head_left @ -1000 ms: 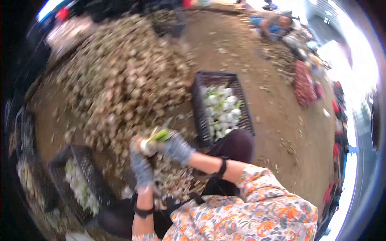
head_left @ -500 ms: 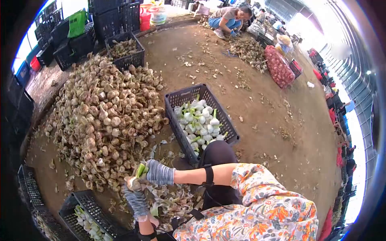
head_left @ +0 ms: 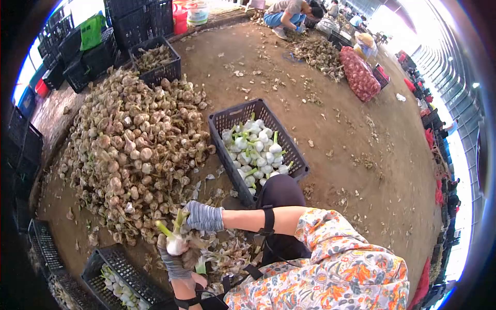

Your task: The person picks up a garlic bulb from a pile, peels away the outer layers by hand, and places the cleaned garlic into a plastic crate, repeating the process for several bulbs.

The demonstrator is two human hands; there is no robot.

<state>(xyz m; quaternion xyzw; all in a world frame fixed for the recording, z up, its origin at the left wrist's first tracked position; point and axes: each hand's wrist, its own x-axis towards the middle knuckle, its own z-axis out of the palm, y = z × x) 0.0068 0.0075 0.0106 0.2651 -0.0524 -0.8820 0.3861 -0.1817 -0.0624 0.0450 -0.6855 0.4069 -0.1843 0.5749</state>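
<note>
My left hand (head_left: 174, 262), in a grey striped glove, is closed round a garlic bulb (head_left: 177, 245). The bulb's side is bare and white, and a green stem (head_left: 164, 229) sticks up from it. Just above, my right hand (head_left: 204, 216), gloved alike, has its fingers closed on a strip of pale green garlic stalk (head_left: 180, 221). Whether that strip is still joined to the bulb is hard to tell. Loose garlic skins (head_left: 232, 256) lie below my hands. A large heap of unpeeled garlic (head_left: 129, 150) rises beyond them.
A black crate (head_left: 235, 178) of white garlic stands by my knee. Another crate (head_left: 124, 253) with cleaned garlic is at the lower left. A third crate (head_left: 170, 70) is behind the heap. Farther back, a person (head_left: 289, 15) crouches near a red net sack (head_left: 359, 75).
The bulb has turned in my left hand and shows more white surface. The green strip at my right hand now stands apart from the bulb's stem. The crouching person has bent lower.
</note>
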